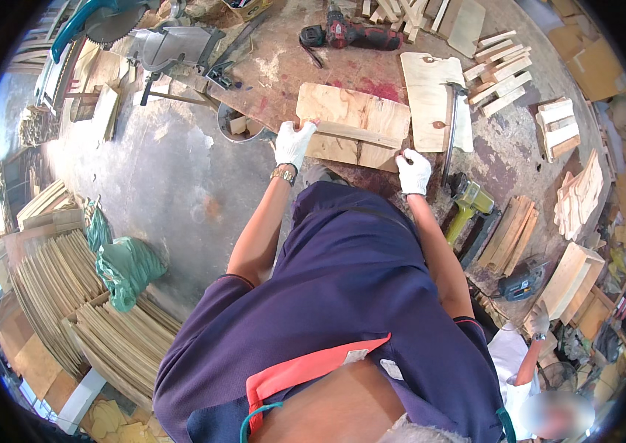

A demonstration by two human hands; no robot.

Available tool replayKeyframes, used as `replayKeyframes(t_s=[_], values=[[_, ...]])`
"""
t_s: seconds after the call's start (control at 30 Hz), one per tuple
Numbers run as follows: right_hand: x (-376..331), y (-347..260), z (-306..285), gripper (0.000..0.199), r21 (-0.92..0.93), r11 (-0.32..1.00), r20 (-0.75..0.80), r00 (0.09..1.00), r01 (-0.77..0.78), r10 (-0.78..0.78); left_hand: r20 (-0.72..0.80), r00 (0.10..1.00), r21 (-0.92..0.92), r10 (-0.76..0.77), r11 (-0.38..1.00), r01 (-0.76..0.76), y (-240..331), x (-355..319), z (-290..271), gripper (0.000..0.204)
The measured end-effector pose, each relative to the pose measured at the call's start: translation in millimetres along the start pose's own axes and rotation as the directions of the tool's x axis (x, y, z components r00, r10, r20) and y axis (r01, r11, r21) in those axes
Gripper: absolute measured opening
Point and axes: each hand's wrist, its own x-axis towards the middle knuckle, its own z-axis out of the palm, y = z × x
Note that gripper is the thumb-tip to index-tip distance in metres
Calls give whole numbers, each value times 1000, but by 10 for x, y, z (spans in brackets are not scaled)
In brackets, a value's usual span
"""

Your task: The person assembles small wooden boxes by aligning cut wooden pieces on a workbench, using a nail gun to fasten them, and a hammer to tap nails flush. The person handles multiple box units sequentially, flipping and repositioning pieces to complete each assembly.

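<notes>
A light wooden panel (353, 107) lies in front of me at the table edge, with a narrow wooden strip (361, 134) running along it and a second board (339, 150) on the near side. My left hand (294, 144), in a white glove, is closed on the left end of the strip. At the right end, my gloved right hand (414, 172) has its fingers curled against the corner of the near board; its grip is partly hidden. Just right of the panel lie a wider pale board (425, 100) and a dark metal bar clamp (451, 133).
A cordless drill (361, 35) and a tape measure (313, 35) lie at the back. A yellow-green nail gun (468, 210), wood strips (508, 232) and a jigsaw (523, 282) are to my right. A mitre saw (173, 48) stands far left. Another person (512, 362) is at lower right.
</notes>
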Motion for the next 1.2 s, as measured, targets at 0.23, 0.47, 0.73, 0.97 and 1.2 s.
replayKeyframes(t_s=[0.23,0.47,0.73,0.97,1.2], values=[[7,12,0,21,-6,1000,30,999,-11,11,14,993,9,120,993,-120,-43,-19,22,46],[27,58,12,24,-32,999,50,998,-34,35,13,993,-48,114,992,-114,-7,-23,25,45],[-63,44,-292,28,66,993,-118,989,95,-87,-14,988,-80,154,985,-154,72,-103,-2,44],[-57,9,-256,25,404,898,113,984,-173,139,-7,993,-18,121,993,-121,91,-123,-14,48],[117,-41,72,21,417,847,176,943,-331,282,-49,987,23,150,989,-149,7,-94,26,54]])
